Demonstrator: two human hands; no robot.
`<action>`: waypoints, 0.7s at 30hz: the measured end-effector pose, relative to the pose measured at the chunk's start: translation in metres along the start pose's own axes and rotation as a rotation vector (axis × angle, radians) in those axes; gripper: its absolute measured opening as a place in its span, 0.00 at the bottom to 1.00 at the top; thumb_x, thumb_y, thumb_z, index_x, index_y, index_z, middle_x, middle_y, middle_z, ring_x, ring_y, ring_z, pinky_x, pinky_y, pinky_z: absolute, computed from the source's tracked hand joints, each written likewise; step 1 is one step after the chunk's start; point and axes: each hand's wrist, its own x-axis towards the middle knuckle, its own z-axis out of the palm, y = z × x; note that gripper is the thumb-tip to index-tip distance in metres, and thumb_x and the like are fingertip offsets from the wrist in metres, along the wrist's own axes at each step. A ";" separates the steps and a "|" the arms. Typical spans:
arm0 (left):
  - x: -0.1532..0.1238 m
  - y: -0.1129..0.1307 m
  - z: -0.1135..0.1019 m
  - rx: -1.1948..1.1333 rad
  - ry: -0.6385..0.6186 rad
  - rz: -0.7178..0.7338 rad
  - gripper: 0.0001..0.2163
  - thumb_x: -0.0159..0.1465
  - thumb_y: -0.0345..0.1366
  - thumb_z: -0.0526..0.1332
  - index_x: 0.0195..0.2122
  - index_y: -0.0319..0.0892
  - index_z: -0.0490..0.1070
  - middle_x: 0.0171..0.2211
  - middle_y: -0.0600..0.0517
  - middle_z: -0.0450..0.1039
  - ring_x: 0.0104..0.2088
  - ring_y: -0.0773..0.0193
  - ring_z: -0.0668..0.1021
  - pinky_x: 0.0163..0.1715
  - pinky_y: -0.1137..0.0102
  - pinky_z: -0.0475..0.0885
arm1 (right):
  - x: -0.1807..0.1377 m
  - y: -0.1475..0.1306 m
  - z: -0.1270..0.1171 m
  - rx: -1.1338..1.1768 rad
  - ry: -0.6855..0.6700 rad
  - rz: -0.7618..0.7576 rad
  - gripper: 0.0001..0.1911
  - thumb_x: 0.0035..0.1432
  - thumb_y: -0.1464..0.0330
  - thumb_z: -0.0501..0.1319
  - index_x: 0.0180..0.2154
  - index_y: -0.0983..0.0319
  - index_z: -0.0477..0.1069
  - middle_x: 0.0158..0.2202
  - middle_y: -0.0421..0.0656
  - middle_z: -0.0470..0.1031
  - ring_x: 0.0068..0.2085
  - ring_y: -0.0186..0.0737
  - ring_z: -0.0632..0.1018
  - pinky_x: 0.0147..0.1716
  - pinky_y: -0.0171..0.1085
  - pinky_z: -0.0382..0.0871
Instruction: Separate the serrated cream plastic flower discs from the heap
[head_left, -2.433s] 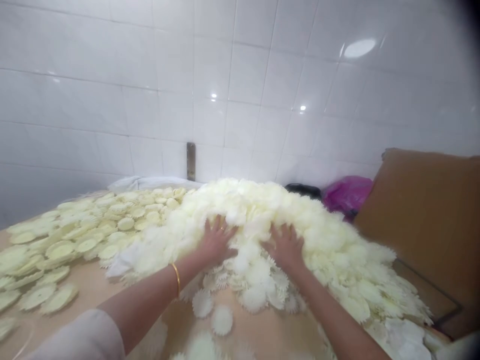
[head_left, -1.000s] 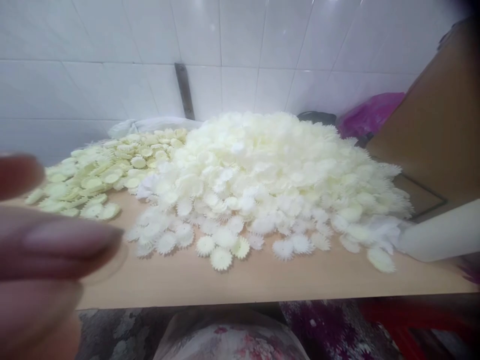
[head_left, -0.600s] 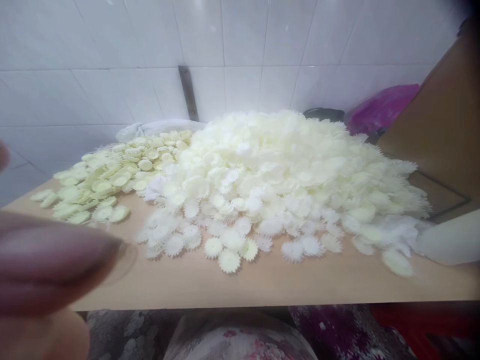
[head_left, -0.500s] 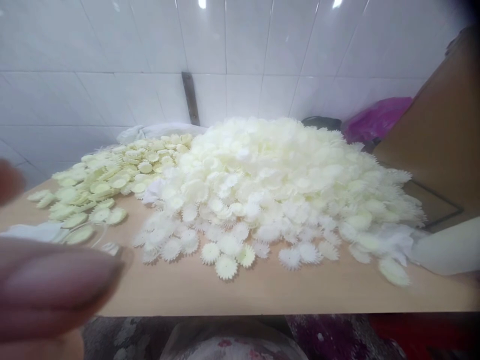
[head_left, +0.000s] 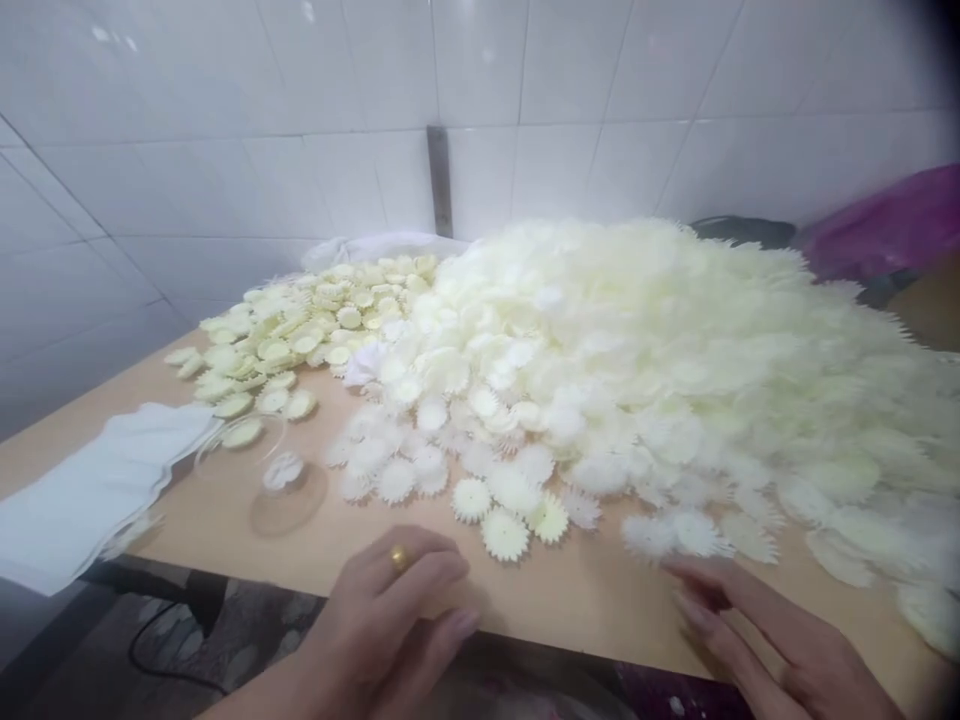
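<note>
My left hand, with a gold ring, rests at the table's front edge with its fingers loosely bent and the thumb a little apart. I see nothing in it. Farther right, my right hand reaches in with thumb and index finger apart. Its index fingertip lies close to a white notched disc; whether they touch I cannot tell. Between the hands and just beyond them lie pale-yellow toothed discs with small centre holes. Behind them rises a large heap of thin white-yellow discs.
A second pile of thicker, yellower discs covers the back left. Near it are folded white sheets, a clear round lid and a small white piece. A magenta bag sits back right, against the tiled wall.
The blurred fingers close at the left have gone from there, and both hands now rest at the table's front. The view has swung left, showing more of the white sheets and lid.
</note>
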 end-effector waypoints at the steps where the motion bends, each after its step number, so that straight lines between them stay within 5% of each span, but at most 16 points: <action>1: 0.005 0.000 0.007 -0.038 -0.069 -0.009 0.06 0.57 0.27 0.54 0.36 0.41 0.65 0.30 0.49 0.68 0.31 0.66 0.71 0.28 0.72 0.69 | 0.013 -0.008 0.000 0.007 -0.084 -0.027 0.13 0.57 0.60 0.52 0.43 0.56 0.66 0.37 0.43 0.73 0.37 0.42 0.74 0.31 0.33 0.71; 4: 0.003 -0.010 0.025 -0.072 -0.192 -0.037 0.04 0.59 0.27 0.53 0.33 0.40 0.64 0.28 0.48 0.66 0.31 0.64 0.69 0.29 0.70 0.67 | 0.048 -0.019 -0.003 -0.013 -0.154 -0.037 0.12 0.58 0.61 0.50 0.39 0.58 0.67 0.38 0.43 0.72 0.38 0.41 0.74 0.34 0.35 0.69; 7: 0.003 -0.017 0.032 -0.033 -0.176 0.002 0.05 0.59 0.27 0.52 0.36 0.38 0.64 0.29 0.47 0.66 0.33 0.62 0.68 0.31 0.67 0.67 | 0.072 -0.022 -0.008 -0.046 -0.158 -0.036 0.12 0.59 0.62 0.49 0.37 0.58 0.67 0.37 0.44 0.72 0.39 0.42 0.73 0.35 0.37 0.67; 16: 0.012 -0.018 0.045 0.191 -0.208 0.210 0.11 0.58 0.25 0.51 0.42 0.34 0.64 0.37 0.40 0.67 0.38 0.58 0.69 0.35 0.64 0.69 | 0.078 -0.056 0.012 -0.186 -0.298 -0.491 0.08 0.57 0.70 0.53 0.38 0.59 0.67 0.36 0.46 0.68 0.37 0.42 0.68 0.34 0.40 0.63; 21: 0.029 -0.027 0.054 0.290 -0.235 0.238 0.07 0.59 0.25 0.50 0.36 0.35 0.66 0.35 0.42 0.68 0.39 0.57 0.68 0.37 0.63 0.68 | 0.100 -0.054 0.025 -0.206 -0.261 -0.550 0.11 0.57 0.76 0.49 0.32 0.61 0.68 0.32 0.45 0.66 0.35 0.40 0.67 0.34 0.40 0.62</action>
